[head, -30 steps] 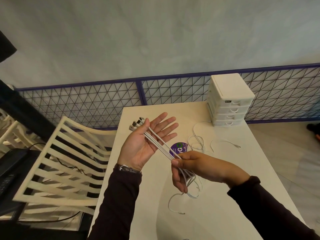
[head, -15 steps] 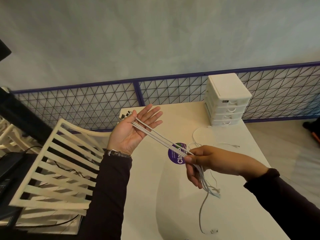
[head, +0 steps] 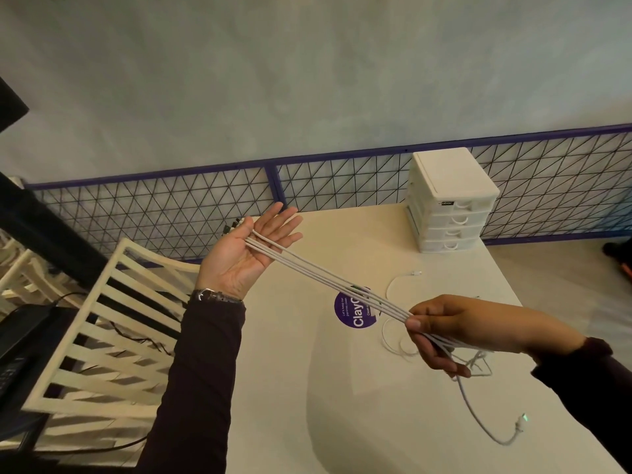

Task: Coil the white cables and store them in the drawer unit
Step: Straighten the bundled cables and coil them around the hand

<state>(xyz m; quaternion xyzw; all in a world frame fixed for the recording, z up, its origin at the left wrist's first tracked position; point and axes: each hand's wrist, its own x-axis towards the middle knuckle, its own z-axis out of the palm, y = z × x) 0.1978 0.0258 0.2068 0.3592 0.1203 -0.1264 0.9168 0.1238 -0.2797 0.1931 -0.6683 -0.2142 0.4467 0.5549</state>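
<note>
At the centre of the frame the left hand [head: 244, 256] is spread flat, palm up, with the plug ends of the white cables [head: 328, 278] pinned under its thumb; its grip is a thumb press, fingers open. From there the strands run taut, side by side, down toward the lower right, where the right hand [head: 441, 331] pinches them together between thumb and curled fingers. So the bundle's long axis slants from centre-left to lower right, with its free tails [head: 478, 408] hanging below the right hand over the counter [head: 342, 405]. Another loose cable [head: 398, 285] lies on the counter beyond. The drawer unit [head: 449, 200], all drawers closed, stands in the upper right, nearer the right hand. Coiling looks not yet begun.
</note>
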